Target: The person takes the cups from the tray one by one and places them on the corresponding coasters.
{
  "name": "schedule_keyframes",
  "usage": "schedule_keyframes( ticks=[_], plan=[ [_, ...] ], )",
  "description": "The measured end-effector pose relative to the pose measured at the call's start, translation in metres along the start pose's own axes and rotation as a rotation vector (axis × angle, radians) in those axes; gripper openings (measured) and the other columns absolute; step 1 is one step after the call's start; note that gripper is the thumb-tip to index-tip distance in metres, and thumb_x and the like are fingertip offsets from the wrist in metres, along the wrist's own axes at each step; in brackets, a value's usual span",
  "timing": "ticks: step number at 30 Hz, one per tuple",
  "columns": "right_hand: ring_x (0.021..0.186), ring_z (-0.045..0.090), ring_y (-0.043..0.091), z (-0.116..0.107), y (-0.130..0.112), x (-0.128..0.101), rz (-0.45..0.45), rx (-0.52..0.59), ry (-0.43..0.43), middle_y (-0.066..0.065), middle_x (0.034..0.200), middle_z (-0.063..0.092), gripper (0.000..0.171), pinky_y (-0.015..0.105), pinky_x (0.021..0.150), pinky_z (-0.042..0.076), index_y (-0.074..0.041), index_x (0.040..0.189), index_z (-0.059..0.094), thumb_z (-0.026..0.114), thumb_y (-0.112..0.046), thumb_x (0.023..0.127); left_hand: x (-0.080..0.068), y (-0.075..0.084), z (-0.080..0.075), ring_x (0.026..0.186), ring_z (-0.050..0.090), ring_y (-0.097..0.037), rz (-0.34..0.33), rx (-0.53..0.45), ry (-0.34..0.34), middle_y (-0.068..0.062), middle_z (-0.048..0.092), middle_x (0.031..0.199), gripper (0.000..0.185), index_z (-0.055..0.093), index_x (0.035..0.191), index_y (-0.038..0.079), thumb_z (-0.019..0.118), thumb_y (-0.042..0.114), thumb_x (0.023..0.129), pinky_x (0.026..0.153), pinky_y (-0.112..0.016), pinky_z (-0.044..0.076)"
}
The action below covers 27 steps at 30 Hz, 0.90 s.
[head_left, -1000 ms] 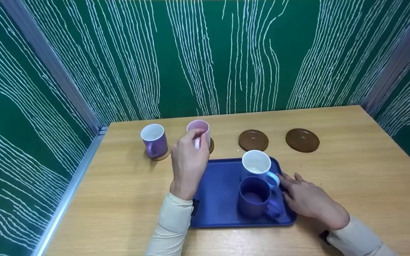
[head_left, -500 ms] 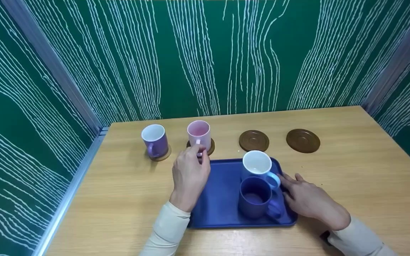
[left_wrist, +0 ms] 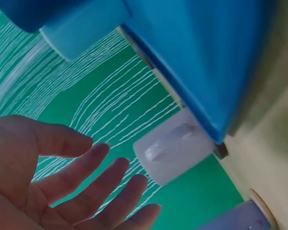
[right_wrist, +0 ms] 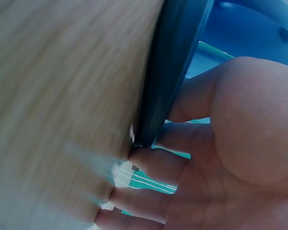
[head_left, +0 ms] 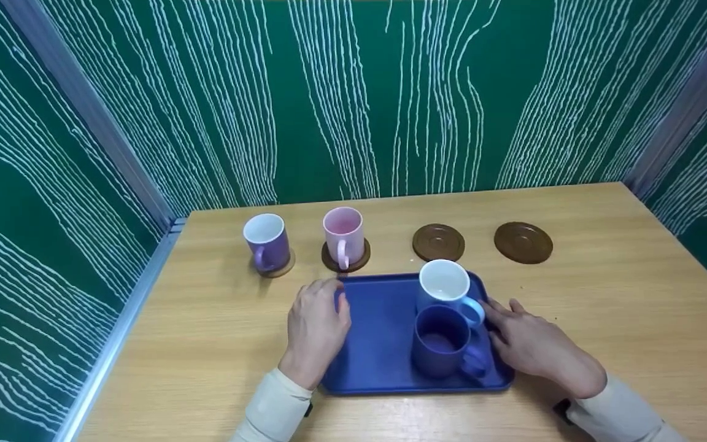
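Two mugs sit on coasters at the worktop's far edge, two coasters [head_left: 438, 242] bare, two mugs [head_left: 440, 341] wait on the tray [head_left: 378, 344]; left hand [head_left: 315, 324] spread loose, right hand [head_left: 528, 344] flat against the tray's right rim.

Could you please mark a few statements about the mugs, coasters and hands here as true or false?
1. The pink mug stands on a coaster. True.
2. Both brown coasters to its right hold mugs. False: the third coaster and fourth coaster are bare.
3. Two mugs stand on the blue tray. True: the white-inside light blue mug and the dark blue mug.
4. The left hand grips the pink mug. False: it holds nothing, over the tray's left edge.
5. The right hand lies at the tray's right edge. True.
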State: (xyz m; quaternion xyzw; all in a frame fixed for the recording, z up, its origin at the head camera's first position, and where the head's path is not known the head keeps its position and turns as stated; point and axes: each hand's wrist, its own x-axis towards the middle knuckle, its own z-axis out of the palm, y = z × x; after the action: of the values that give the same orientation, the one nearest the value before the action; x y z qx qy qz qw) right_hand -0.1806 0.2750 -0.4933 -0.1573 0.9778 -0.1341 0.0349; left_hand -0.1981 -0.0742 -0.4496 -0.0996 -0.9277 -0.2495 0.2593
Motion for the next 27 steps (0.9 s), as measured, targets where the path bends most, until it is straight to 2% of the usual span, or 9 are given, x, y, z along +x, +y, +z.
schedule_keyframes(
  ticks=[4, 9, 16, 24, 27],
  plan=[
    [0.135, 0.043, 0.063, 0.000, 0.000, -0.001, -0.004, -0.002, -0.001, 0.024, 0.155, 0.048, 0.058, 0.078, 0.091, 0.045, -0.007, 0.154, 0.049, 0.061, -0.024, 0.100, -0.006, -0.008, 0.001, 0.090, 0.070, -0.031, -0.006, 0.018, -0.029, -0.009, 0.076, 0.101, 0.013, 0.078, 0.101, 0.006, 0.072, 0.009, 0.090, 0.077, -0.044, 0.059],
    [0.137, 0.041, 0.061, -0.002, -0.001, 0.000, 0.011, -0.002, -0.019, 0.022, 0.157, 0.046, 0.059, 0.080, 0.091, 0.043, -0.007, 0.155, 0.047, 0.060, -0.023, 0.100, -0.008, -0.010, 0.003, 0.090, 0.070, -0.030, -0.015, 0.031, -0.038, -0.009, 0.076, 0.100, 0.013, 0.078, 0.102, 0.006, 0.072, 0.009, 0.090, 0.076, -0.044, 0.060],
    [0.136, 0.043, 0.061, 0.000, 0.001, 0.000, 0.004, -0.011, -0.001, 0.022, 0.155, 0.048, 0.058, 0.079, 0.089, 0.045, -0.008, 0.155, 0.048, 0.060, -0.022, 0.100, -0.016, -0.012, 0.016, 0.087, 0.070, -0.031, 0.020, 0.091, -0.041, -0.009, 0.075, 0.098, 0.012, 0.078, 0.099, 0.008, 0.072, 0.010, 0.088, 0.073, -0.045, 0.060],
    [0.139, 0.041, 0.059, 0.000, 0.002, 0.002, 0.030, -0.019, -0.032, 0.020, 0.158, 0.045, 0.060, 0.083, 0.089, 0.041, -0.009, 0.157, 0.045, 0.059, -0.025, 0.101, -0.028, -0.013, 0.023, 0.097, 0.069, -0.034, 0.025, 0.099, -0.056, -0.013, 0.072, 0.109, 0.012, 0.077, 0.099, 0.008, 0.073, 0.011, 0.089, 0.079, -0.048, 0.059],
    [0.140, 0.040, 0.059, 0.001, 0.002, 0.002, 0.032, -0.014, -0.037, 0.020, 0.159, 0.044, 0.060, 0.083, 0.090, 0.041, -0.009, 0.157, 0.044, 0.058, -0.025, 0.101, -0.031, -0.011, 0.023, 0.104, 0.067, -0.038, 0.027, 0.104, -0.086, -0.017, 0.070, 0.116, 0.015, 0.077, 0.103, 0.007, 0.073, 0.012, 0.089, 0.083, -0.051, 0.059]
  ],
)
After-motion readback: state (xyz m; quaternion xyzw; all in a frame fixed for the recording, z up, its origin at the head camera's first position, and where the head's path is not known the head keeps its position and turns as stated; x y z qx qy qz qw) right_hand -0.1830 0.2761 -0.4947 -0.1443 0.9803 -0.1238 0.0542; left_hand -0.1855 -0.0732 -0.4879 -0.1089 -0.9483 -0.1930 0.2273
